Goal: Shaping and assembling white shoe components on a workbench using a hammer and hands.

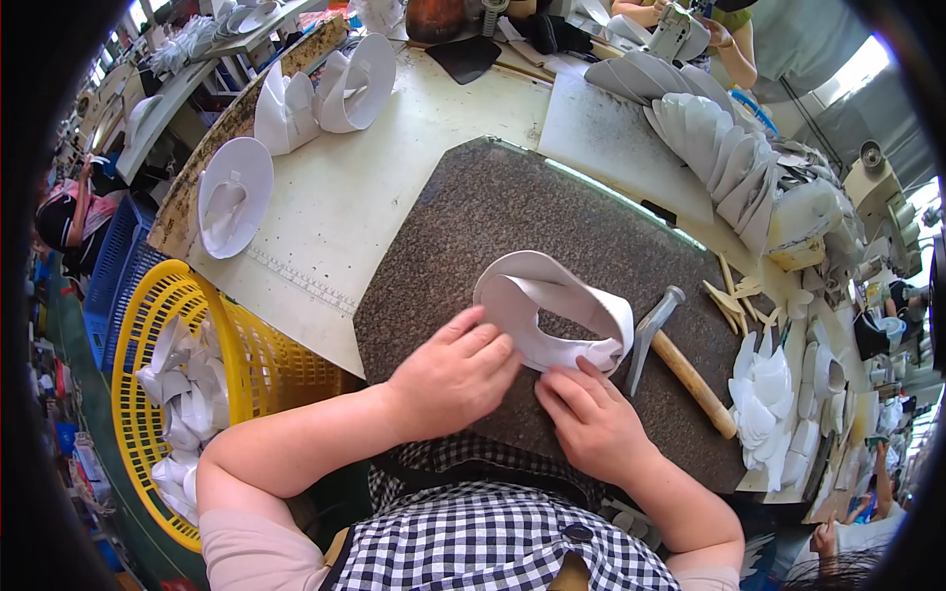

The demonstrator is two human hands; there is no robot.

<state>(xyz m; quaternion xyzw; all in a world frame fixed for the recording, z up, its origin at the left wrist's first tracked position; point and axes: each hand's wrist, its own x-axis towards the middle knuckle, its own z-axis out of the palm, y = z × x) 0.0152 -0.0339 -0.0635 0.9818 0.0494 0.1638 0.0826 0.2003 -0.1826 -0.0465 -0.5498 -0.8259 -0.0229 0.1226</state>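
Observation:
A white shoe upper (567, 307) stands curved into an open loop on the dark speckled stone slab (434, 231) in front of me. My left hand (455, 372) is closed at its left lower edge, fingers together and the tips partly hidden by the hand. At the near right edge, my right hand (596, 422) grips the same piece, its fingertips close to a folded seam. Just right of it lies a hammer (693, 382) with a metal head and wooden handle, apart from my hand.
Left of me stands a yellow plastic basket (236, 355) holding several white pieces. More uppers (235, 197) sit on the pale table (414, 118). Stacked white pieces (714, 148) line the far right; cut pieces (761, 404) and wooden sticks (729, 295) lie beside the slab. Other people work farther off.

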